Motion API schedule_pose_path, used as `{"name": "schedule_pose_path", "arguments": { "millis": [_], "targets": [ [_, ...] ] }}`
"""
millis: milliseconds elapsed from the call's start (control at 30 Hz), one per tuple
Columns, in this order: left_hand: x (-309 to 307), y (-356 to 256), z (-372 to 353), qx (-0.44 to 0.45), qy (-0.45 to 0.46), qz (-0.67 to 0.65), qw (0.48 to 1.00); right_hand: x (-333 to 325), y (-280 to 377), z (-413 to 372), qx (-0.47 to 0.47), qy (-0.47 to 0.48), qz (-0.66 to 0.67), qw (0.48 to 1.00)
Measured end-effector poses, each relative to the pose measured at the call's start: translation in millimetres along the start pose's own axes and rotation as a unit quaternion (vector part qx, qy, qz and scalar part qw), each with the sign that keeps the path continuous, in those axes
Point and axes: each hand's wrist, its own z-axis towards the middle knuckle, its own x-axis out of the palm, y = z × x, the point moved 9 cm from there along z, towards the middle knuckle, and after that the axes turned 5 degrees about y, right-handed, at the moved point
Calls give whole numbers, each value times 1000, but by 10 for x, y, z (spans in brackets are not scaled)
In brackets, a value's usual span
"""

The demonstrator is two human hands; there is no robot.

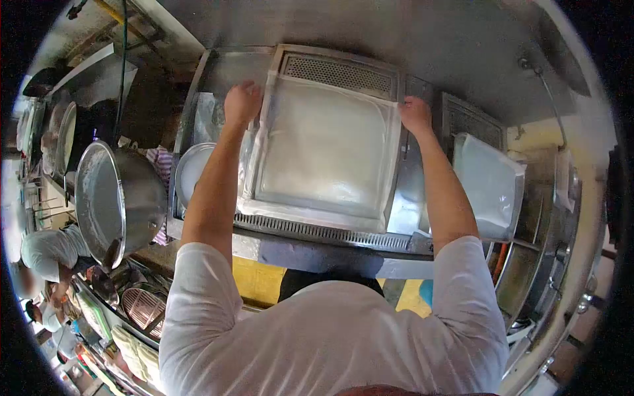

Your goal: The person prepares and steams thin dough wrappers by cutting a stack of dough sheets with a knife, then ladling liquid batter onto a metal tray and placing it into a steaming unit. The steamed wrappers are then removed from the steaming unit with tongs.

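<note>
A large square tray or frame [323, 145] covered with pale, wet-looking cloth or sheet lies on the metal steamer counter [413, 198], below a perforated panel [338, 71]. My left hand [244, 103] is at its upper left edge, fingers curled. At the upper right edge is my right hand [415, 115], its fingers bent against the cloth's border. What either hand pinches is too small to make out. Partly behind my left forearm sits a round white dish [191, 173].
A big metal pot [99, 204] stands at the left, near a striped cloth [160, 165]. On the right is a second pale covered tray [485, 185]. A wicker basket [143, 310] and people in white shirts [49, 254] are at the lower left.
</note>
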Motion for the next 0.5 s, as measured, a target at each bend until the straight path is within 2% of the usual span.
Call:
{"name": "schedule_pose_path", "arguments": {
  "millis": [67, 200, 233, 300, 433, 500],
  "targets": [
    [107, -18, 212, 4, -1, 11, 1000, 89, -13, 98, 14, 6, -117, 993],
    [228, -145, 468, 22, -19, 19, 999, 100, -26, 48, 37, -24, -130, 991],
    [230, -171, 499, 22, -17, 17, 999, 106, -10, 56, 10, -34, -138, 990],
    [373, -164, 578, -12, 59, -2, 998, 120, -8, 66, -14, -46, -148, 988],
    [492, -191, 664, 4, 72, 21, 997, 32, -2, -31, 21, -77, -106, 991],
    [378, -218, 635, 65, -32, 11, 997, -53, 44, -169, 25, -78, -101, 992]
  ]
}}
